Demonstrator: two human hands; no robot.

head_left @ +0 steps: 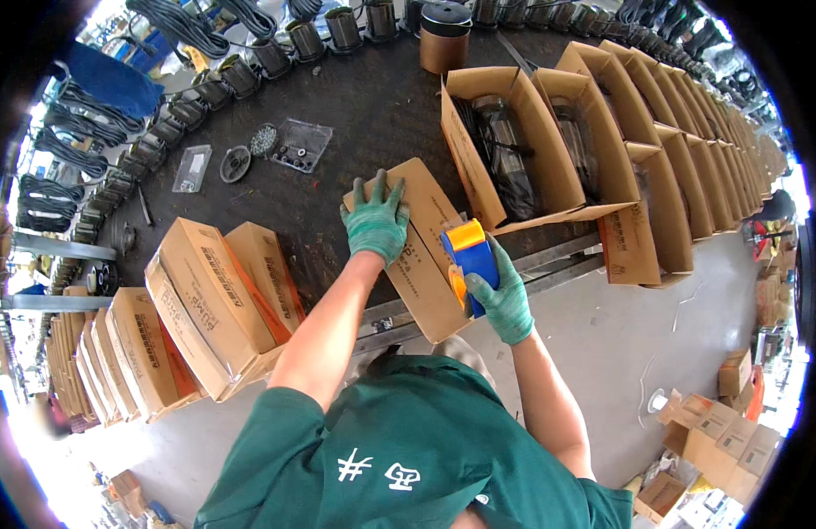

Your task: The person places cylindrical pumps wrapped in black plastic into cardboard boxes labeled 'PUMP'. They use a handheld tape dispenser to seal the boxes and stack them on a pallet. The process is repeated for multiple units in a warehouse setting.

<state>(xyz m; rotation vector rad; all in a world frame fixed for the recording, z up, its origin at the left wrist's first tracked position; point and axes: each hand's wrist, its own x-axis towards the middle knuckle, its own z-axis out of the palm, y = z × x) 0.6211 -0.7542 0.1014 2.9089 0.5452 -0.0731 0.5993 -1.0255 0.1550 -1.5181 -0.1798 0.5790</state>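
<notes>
A closed brown carton (419, 264) lies at a slant over the near edge of the dark workbench (355, 115). My left hand (378, 227), in a green glove, presses flat on its top near the far end, fingers spread. In my right hand (510, 304), also gloved in green, is a blue and yellow tape dispenser (480, 263), held against the carton's right side. The dispenser hides part of that side, so I cannot tell whether tape is stuck there. Just right of the carton stands an open carton (465, 145) with a metal pump and black cable inside.
Rows of open cartons (664, 163) stretch away to the right. Closed cartons (209, 304) stand in a row on the left. Farther back are a clear tray of small parts (302, 145), a brown tub with a black lid (445, 40) and several metal cylinders (306, 40).
</notes>
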